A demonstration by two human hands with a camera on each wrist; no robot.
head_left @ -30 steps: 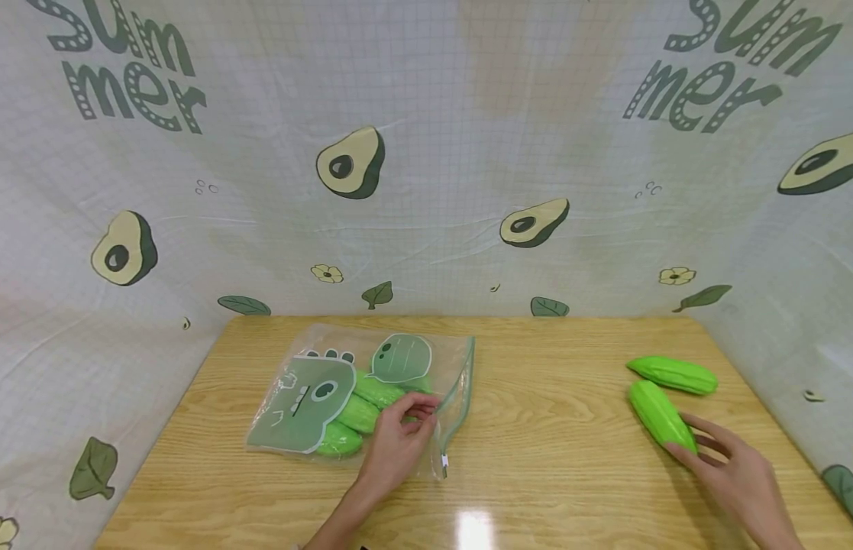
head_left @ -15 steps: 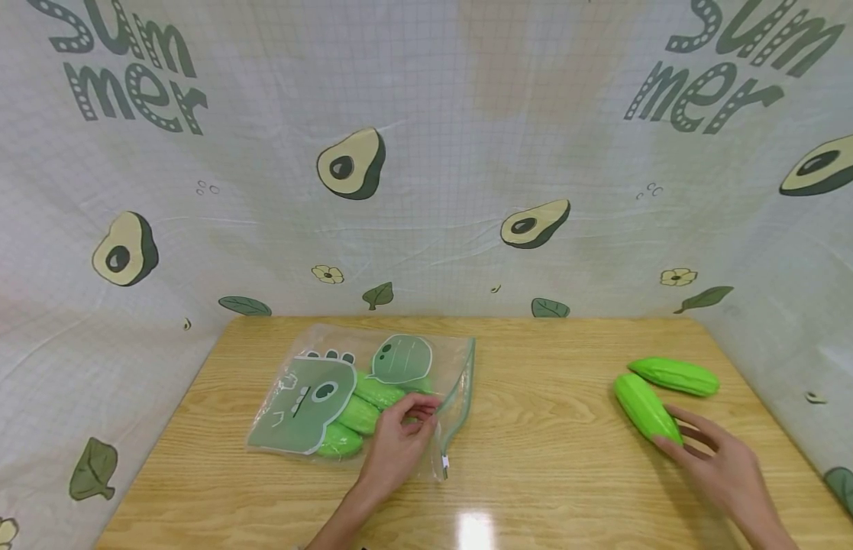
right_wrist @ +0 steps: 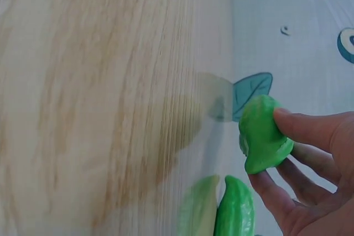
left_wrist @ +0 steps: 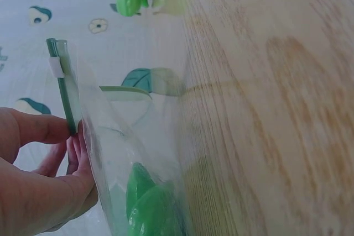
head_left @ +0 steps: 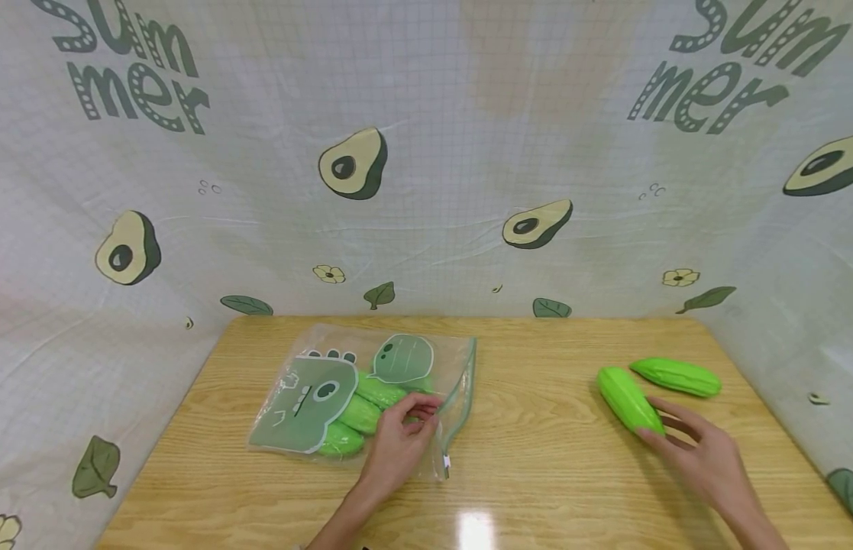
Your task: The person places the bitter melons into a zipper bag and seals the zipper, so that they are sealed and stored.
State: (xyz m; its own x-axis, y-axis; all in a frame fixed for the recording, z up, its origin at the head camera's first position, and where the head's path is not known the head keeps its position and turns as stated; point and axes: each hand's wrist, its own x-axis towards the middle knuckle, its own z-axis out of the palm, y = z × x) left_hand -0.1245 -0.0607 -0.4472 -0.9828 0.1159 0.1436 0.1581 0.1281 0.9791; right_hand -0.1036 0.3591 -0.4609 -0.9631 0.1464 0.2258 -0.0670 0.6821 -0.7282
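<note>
My left hand (head_left: 402, 439) pinches the green zip edge of a clear dinosaur-print zip bag (head_left: 457, 347) between thumb and fingers. The bag's mouth faces right and gapes; a white slider (left_wrist: 56, 67) sits on its zip. Several bright green bitter melons (head_left: 357, 415) lie inside, partly hidden by the print and the hand. On the right, my right hand (head_left: 701, 454) grips another bitter melon (head_left: 627, 397) by its near end, thumb on one side and fingers on the other. In the right wrist view, that melon (right_wrist: 263, 134) is held above the table surface.
A further ridged bitter melon (head_left: 676, 377) lies on the wooden table (head_left: 536, 428) at the right, just behind the held one. A cloth (head_left: 426, 252) printed with avocados and leaves hangs along the back and sides of the table.
My right hand has moved left with the bitter melon, away from the one lying at the right. The left hand and the bag have stayed in place.
</note>
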